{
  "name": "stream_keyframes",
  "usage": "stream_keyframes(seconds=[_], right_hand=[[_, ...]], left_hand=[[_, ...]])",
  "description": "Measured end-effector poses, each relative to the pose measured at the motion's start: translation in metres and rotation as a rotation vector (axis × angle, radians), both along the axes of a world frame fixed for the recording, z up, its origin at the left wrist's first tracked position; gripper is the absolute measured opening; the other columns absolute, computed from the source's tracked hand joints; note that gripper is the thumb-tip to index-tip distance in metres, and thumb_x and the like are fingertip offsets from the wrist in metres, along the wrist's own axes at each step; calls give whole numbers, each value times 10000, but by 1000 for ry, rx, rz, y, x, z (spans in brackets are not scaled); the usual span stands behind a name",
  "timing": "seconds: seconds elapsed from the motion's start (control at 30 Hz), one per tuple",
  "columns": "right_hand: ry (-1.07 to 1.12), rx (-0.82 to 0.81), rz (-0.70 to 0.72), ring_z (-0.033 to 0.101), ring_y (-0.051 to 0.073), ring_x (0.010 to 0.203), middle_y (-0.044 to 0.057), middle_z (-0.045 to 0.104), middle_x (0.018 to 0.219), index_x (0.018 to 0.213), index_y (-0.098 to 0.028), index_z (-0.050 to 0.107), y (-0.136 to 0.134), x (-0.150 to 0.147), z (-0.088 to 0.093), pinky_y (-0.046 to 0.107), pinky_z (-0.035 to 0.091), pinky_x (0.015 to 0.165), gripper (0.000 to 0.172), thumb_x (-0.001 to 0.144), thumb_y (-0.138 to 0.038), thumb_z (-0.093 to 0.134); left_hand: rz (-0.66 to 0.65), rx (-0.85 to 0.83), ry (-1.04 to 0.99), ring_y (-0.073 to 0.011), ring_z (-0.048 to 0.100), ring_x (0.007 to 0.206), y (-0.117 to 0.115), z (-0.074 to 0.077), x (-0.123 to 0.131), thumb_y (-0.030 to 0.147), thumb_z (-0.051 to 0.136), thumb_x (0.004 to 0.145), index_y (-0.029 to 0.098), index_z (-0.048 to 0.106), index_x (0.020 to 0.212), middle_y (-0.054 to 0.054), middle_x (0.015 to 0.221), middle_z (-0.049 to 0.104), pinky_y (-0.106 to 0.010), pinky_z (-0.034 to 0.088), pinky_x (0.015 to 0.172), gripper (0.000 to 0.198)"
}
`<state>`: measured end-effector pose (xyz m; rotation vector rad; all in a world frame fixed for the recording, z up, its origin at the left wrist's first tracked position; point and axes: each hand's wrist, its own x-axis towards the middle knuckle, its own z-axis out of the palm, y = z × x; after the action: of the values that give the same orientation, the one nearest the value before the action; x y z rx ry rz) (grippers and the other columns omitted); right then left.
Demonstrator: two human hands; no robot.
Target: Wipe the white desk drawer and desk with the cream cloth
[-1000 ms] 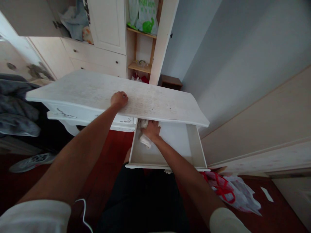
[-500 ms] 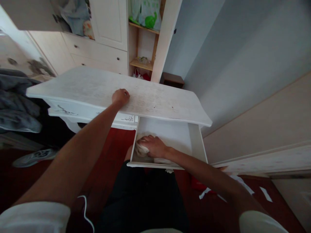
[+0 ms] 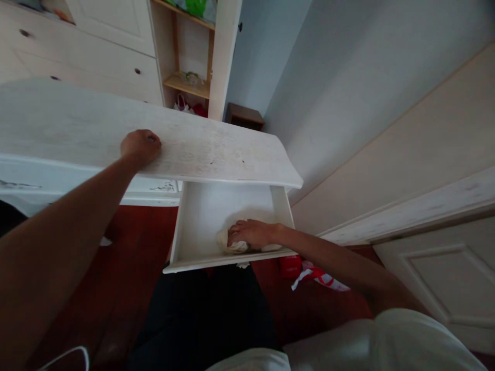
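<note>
My right hand [image 3: 253,233] is inside the pulled-out drawer [image 3: 201,206], its fingers closed over a crumpled cream cloth [image 3: 234,246] pressed to the drawer floor near the front panel. Part of the cloth is hidden under the palm and wrist. On the worn white tabletop [image 3: 204,149], left of the drawer, rests my left hand [image 3: 141,148], curled into a fist. Nothing shows in that fist. The drawer slides out beneath the tabletop, above my legs.
A white cabinet [image 3: 116,20] with drawers and an open shelf [image 3: 189,85] stands behind the table. A small brown box [image 3: 245,116] is by the grey wall. On the red floor at right lie a red box [image 3: 290,265] and a red-and-white bag [image 3: 319,275].
My right hand has moved with the cloth from the drawer's left side towards its right front. The view has swung right. My left fist stays on the tabletop.
</note>
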<state>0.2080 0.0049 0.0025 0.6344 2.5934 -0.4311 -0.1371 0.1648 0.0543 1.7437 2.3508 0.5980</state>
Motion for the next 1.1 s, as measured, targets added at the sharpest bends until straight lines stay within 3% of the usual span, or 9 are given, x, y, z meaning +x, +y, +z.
stream_keyframes(seconds=[0.13, 0.23, 0.43, 0.5, 0.57, 0.67, 0.8, 0.97, 1.1], right_hand=[[-74, 170, -131, 547, 253, 1273, 92, 577, 1452, 1396, -295, 590, -13, 52, -7, 445, 504, 1003, 522, 950, -43, 494], [-131, 319, -270, 530, 279, 1296, 112, 545, 1486, 1454, -296, 525, -14, 74, -13, 459, 523, 979, 538, 974, -63, 455], [-136, 547, -685, 430, 346, 1390, 192, 459, 1543, 1514, -249, 457, 18, 61, -19, 515, 528, 989, 533, 1006, -108, 377], [-113, 606, -783, 374, 381, 1435, 214, 428, 1563, 1516, -223, 455, 34, 52, -22, 534, 533, 974, 528, 1003, -115, 392], [-85, 651, -852, 408, 389, 1408, 223, 443, 1550, 1522, -204, 452, 52, 46, -24, 527, 530, 966, 538, 995, -105, 414], [-62, 642, -939, 542, 343, 1270, 210, 550, 1455, 1501, -184, 484, 74, 41, -27, 500, 512, 972, 542, 971, -76, 441], [-48, 584, -994, 582, 343, 1241, 200, 610, 1409, 1445, -188, 551, 87, 43, -26, 496, 513, 968, 526, 934, -85, 481], [-48, 545, -977, 588, 350, 1268, 234, 535, 1477, 1525, -180, 437, 77, 46, -19, 470, 531, 933, 646, 890, -122, 543], [-114, 458, -1008, 669, 342, 1144, 234, 594, 1357, 1439, -128, 477, 56, 43, -13, 450, 537, 917, 560, 893, -202, 574]], left_hand=[[6, -14, 41, -297, 631, 1205, 0, 2, 2, 337, 457, 955, 157, 699, 1297, -142, 1374, 673, -390, 500, 1015, 457], [6, -23, 82, -297, 627, 1214, 1, 2, 4, 341, 447, 958, 170, 697, 1290, -132, 1380, 671, -385, 505, 1010, 449], [-8, -52, 121, -313, 626, 1229, 3, 3, 4, 336, 406, 975, 148, 674, 1322, -167, 1391, 654, -399, 510, 998, 476], [-12, -47, 125, -326, 627, 1234, 2, 3, 3, 326, 405, 973, 134, 674, 1324, -183, 1384, 654, -412, 512, 998, 482], [-15, -39, 114, -334, 629, 1237, 2, 3, 3, 313, 422, 964, 131, 682, 1315, -185, 1382, 656, -421, 514, 1001, 473], [-20, -19, 90, -333, 633, 1236, 2, 1, 1, 299, 449, 953, 145, 702, 1284, -167, 1377, 666, -425, 517, 1008, 444], [-23, -13, 68, -327, 631, 1244, 2, 1, 0, 302, 456, 954, 143, 705, 1278, -162, 1376, 669, -416, 512, 1020, 438], [-8, -20, 46, -324, 618, 1263, 0, 4, 2, 312, 458, 947, 157, 703, 1294, -149, 1396, 660, -414, 500, 1032, 452], [-10, -27, 43, -316, 609, 1277, -2, 5, 2, 313, 446, 953, 151, 693, 1305, -154, 1410, 650, -404, 494, 1040, 460]])
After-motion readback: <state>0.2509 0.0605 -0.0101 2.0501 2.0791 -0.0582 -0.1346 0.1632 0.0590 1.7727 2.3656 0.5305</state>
